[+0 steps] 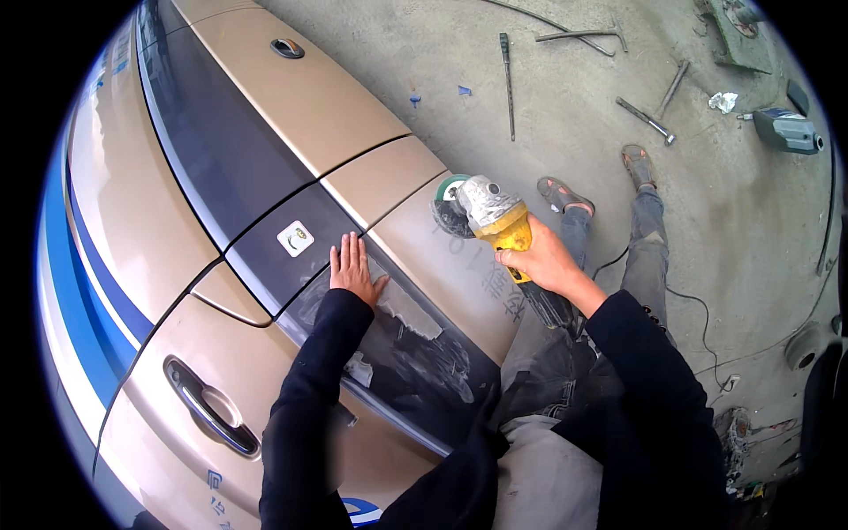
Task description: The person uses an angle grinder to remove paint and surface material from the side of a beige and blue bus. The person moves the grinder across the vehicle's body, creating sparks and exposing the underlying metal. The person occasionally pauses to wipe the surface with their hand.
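Currently holding the angle grinder (496,219) at the far end of the beige panel (426,246), with right hand (549,260) clamped round its body; resting left hand (355,270) on the dark band (402,355) leftward, with fingers slightly apart. Seemingly part-done: scraped patchily nearer, left smooth beyond.

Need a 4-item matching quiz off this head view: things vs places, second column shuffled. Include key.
1. yellow-and-silver angle grinder
2. white square sticker
3. grey plastic jug
4. black-and-chrome door handle

A. on the grey concrete floor, far right of the picture
B. on the beige car door, lower left of the picture
C. gripped in the bare right hand
D. on the glossy dark car panel, just left of the bare left hand

Pairs: 1-C, 2-D, 3-A, 4-B
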A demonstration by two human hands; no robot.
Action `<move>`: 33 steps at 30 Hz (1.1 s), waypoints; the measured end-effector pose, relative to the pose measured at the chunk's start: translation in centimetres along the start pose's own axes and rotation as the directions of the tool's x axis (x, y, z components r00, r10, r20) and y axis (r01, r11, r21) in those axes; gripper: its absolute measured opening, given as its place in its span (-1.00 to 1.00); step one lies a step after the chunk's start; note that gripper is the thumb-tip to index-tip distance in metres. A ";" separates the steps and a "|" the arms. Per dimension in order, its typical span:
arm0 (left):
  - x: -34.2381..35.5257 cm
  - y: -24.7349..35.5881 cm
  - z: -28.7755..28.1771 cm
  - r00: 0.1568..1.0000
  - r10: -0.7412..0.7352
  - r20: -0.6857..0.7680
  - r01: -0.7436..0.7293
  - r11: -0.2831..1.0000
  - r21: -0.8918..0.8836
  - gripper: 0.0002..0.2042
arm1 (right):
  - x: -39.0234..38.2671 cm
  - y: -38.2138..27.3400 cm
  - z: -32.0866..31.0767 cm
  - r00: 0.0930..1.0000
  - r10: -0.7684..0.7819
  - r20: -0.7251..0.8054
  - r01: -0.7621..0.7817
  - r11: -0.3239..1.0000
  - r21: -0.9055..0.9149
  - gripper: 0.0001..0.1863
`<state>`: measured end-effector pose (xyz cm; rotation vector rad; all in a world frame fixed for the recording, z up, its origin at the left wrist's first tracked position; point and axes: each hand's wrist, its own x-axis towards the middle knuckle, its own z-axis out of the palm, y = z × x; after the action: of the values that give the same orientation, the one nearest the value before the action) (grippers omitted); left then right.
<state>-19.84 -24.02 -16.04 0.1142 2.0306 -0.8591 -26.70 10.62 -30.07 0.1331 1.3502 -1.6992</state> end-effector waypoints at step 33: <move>-1.7 3.5 1.4 0.993 -0.108 0.049 0.103 0.990 0.102 0.03 | -11.5 2.7 -7.4 0.989 -0.057 -0.138 0.070 0.994 0.085 -0.42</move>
<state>-16.55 -21.85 -17.09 0.0385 1.9578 -1.0189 -21.60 23.41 -28.12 0.2637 1.3908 -1.8326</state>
